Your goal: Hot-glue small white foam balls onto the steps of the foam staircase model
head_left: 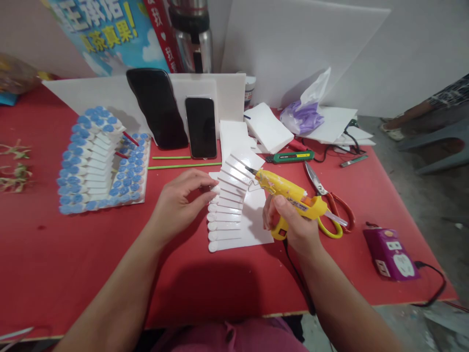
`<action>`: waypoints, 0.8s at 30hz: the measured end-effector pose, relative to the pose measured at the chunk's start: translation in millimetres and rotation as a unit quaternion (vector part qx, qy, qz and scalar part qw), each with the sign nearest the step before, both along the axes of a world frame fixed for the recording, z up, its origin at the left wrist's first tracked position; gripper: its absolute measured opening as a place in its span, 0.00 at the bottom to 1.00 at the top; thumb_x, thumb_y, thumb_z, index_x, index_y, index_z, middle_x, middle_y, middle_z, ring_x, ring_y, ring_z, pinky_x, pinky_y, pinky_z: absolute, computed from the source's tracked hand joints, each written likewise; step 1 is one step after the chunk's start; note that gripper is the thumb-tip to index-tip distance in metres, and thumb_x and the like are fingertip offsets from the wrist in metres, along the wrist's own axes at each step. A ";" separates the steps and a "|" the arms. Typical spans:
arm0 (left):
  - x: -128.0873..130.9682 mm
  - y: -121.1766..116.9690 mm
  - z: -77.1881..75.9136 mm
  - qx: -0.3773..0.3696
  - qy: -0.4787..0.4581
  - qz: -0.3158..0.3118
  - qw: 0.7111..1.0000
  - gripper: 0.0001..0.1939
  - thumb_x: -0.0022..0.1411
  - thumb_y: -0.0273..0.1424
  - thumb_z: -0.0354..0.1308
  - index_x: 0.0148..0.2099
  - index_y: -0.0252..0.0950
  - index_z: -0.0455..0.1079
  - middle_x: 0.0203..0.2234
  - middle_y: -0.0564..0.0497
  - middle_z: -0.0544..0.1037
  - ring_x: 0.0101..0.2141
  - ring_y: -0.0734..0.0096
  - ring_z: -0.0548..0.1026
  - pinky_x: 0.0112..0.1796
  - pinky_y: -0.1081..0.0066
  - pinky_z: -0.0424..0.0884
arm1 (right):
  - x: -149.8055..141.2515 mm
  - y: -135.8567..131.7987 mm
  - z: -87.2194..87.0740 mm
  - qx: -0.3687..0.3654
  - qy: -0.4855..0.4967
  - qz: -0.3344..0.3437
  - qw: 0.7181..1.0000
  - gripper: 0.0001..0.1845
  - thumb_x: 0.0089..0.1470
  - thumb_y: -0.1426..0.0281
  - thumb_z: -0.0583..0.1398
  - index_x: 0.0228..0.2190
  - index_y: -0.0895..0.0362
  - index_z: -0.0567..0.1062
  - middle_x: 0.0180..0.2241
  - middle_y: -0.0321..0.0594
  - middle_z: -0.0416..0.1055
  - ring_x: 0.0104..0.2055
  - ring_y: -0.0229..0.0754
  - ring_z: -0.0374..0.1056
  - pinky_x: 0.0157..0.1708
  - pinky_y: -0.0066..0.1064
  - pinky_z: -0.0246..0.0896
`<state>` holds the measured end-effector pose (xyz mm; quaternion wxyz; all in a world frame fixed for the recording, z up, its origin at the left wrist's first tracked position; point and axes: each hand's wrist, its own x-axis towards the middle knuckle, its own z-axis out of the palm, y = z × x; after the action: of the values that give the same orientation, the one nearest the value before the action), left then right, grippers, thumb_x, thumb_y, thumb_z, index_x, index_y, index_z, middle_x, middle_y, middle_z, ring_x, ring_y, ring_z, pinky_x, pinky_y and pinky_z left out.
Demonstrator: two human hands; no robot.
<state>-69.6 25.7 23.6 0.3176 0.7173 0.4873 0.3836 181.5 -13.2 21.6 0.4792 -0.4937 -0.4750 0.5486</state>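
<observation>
My right hand (293, 220) is wrapped round a yellow hot glue gun (289, 190), whose nozzle points left, just over the upper steps. A clear glue stick (336, 218) juts from its back end. My left hand (186, 195) pinches a small white disc (216, 188) at the left edge of a white model staircase (230, 215). More white discs line that edge lower down, one at each step end. The staircase curves up from a flat white base board (258, 230).
A similar model with blue-topped discs (73, 181) stands at left. Two phones (156, 110) (202, 127) lean on a white board. Scissors (331, 205), a green utility knife (291, 156) and a purple power socket box (390, 254) lie right. A person's foot (394, 128) shows beyond.
</observation>
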 end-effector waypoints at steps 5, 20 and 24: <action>0.3 0.5 -0.6 -0.009 0.000 0.003 1.000 0.06 0.67 0.34 0.64 0.44 0.42 0.81 0.42 0.47 0.81 0.43 0.60 0.78 0.45 0.64 0.73 | 6.3 -5.6 9.7 0.015 -0.060 -0.006 0.998 0.28 0.63 0.47 0.61 0.19 0.51 0.73 0.18 0.37 0.68 0.21 0.42 0.65 0.25 0.38 0.65; 0.9 1.3 -4.2 0.008 -0.001 0.006 1.000 0.07 0.66 0.34 0.66 0.45 0.46 0.83 0.43 0.48 0.82 0.44 0.58 0.79 0.47 0.62 0.73 | 101.4 -48.2 -1.3 0.054 -0.418 -0.015 0.907 0.10 0.60 0.58 0.67 0.36 0.51 0.82 0.35 0.41 0.80 0.36 0.49 0.76 0.34 0.39 0.70; 1.2 1.0 -3.8 0.005 -0.003 0.008 1.000 0.06 0.66 0.35 0.66 0.45 0.45 0.83 0.42 0.48 0.82 0.44 0.59 0.79 0.46 0.63 0.74 | 100.1 -44.6 -5.7 0.021 -0.430 -0.010 0.903 0.16 0.59 0.54 0.67 0.40 0.53 0.81 0.37 0.43 0.80 0.38 0.50 0.76 0.36 0.39 0.69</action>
<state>-68.4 26.7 19.8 0.3125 0.7139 0.4904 0.3902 281.6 -57.8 15.9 0.2446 -0.6761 -0.6413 0.2678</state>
